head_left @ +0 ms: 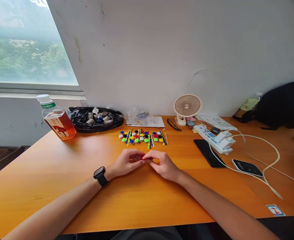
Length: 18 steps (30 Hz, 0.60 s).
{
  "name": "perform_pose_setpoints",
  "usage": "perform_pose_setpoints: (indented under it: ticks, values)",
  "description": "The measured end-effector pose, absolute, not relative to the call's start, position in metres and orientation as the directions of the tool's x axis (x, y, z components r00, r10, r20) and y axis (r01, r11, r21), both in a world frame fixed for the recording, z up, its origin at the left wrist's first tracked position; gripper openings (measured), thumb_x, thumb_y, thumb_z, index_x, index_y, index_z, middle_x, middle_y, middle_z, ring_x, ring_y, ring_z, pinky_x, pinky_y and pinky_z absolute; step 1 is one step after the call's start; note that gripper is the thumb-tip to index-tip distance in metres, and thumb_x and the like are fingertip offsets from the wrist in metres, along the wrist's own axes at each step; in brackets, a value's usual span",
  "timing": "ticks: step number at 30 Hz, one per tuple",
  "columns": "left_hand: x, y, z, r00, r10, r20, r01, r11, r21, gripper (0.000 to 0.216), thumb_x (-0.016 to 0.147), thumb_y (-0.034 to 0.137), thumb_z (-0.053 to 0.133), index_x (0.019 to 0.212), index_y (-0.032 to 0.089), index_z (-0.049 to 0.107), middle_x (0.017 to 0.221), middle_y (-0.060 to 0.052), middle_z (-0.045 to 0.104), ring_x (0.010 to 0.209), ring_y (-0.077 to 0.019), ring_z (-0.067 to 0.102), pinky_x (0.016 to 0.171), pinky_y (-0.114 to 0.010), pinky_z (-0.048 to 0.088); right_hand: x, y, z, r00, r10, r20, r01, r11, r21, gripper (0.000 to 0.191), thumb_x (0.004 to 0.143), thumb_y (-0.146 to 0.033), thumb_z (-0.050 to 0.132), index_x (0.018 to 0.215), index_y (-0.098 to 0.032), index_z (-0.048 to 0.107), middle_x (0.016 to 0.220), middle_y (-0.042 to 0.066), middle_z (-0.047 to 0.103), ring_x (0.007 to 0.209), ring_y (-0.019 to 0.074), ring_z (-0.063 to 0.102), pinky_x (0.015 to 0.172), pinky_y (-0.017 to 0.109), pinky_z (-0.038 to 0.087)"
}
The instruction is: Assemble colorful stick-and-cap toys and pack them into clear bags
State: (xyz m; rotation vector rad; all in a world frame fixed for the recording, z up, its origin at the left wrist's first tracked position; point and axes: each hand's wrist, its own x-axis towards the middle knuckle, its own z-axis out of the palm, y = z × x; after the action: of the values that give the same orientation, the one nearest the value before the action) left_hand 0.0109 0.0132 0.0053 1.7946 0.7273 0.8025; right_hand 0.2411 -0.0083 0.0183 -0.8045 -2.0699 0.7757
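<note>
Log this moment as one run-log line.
left hand: pinching small red piece | right hand: on same piece | beyond: coloured caps and sticks | table: bottle, fan, phone

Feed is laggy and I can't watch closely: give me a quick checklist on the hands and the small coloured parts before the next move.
1. Left hand and right hand both in view, fingertips meeting: ok.
2. Small red piece pinched between both hands: ok, though its shape is too small to tell.
3. Pile of coloured discs and sticks within reach behind the hands: ok.
4. Tabletop beside the hands bare: ok.
5. White cable apart from the right hand: ok.
6. Firmness of the grip: cannot tell.
</note>
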Motion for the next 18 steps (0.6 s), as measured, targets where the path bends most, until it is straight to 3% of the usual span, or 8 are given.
perform_pose_setpoints:
  ticks: [8,18]
  values:
    - [0.0112,0.0123,0.0045,0.566,0.756,0.328,0.188,-0.506,0.842,0.026,0.097,0.036,0.07,0.115,0.019,0.077,0.109,-0.01,0.079,0.093,-0.0197,0.075,0.086,-0.03,0.062,0.244,-0.005,0.0148,-0.459,0.77,0.443,0.266,0.595,-0.759,0.006,0.098,-0.025,0.07,0.093,-0.022,0.073,0.105,0.006,0.066,0.088,0.0176,0.069,0.084,0.032,0.06]
    - [0.0105,0.0119,0.003,0.549,0.712,0.439,0.238,-0.636,0.734,0.02,0.095,0.023,0.071,0.113,0.018,0.075,0.104,-0.007,0.078,0.089,-0.0173,0.073,0.084,-0.029,0.06,0.25,-0.0047,0.0218,-0.55,0.725,0.414,0.428,0.67,-0.606,0.011,0.1,-0.014,0.064,0.099,-0.023,0.071,0.096,0.004,0.074,0.087,0.0202,0.068,0.082,0.032,0.052]
